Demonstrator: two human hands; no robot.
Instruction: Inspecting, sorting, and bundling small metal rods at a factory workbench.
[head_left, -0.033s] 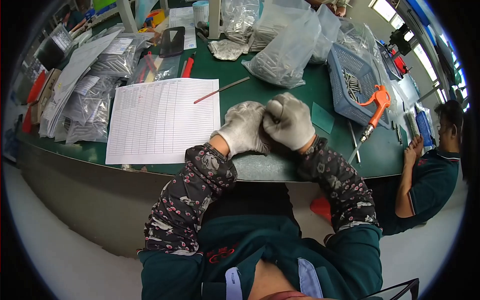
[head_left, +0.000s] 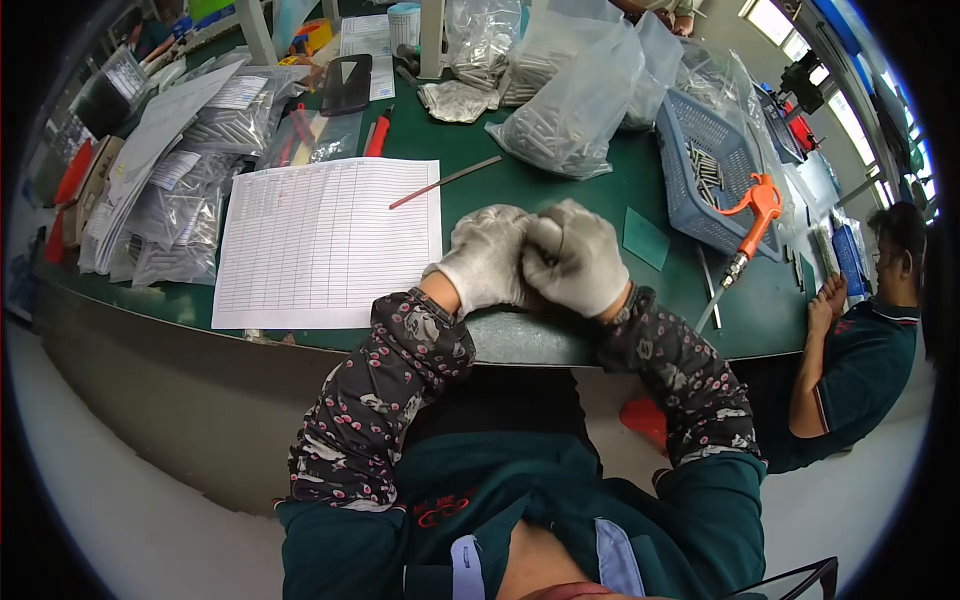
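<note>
— What do we see at the left of the green tabletop [head_left: 560, 190]?
— Grey foil packets [head_left: 190, 215], then a white ruled paper sheet [head_left: 330, 240] with a thin red pencil [head_left: 445, 182] beside it.
— And our hands?
— Our left hand [head_left: 485, 260] and right hand [head_left: 580, 258], in white knit gloves, press together at the tabletop's near edge, fingers curled; we cannot tell what they clasp.
— Further right?
— A blue plastic basket [head_left: 700, 150] and an orange air blow gun [head_left: 750, 220].
</note>
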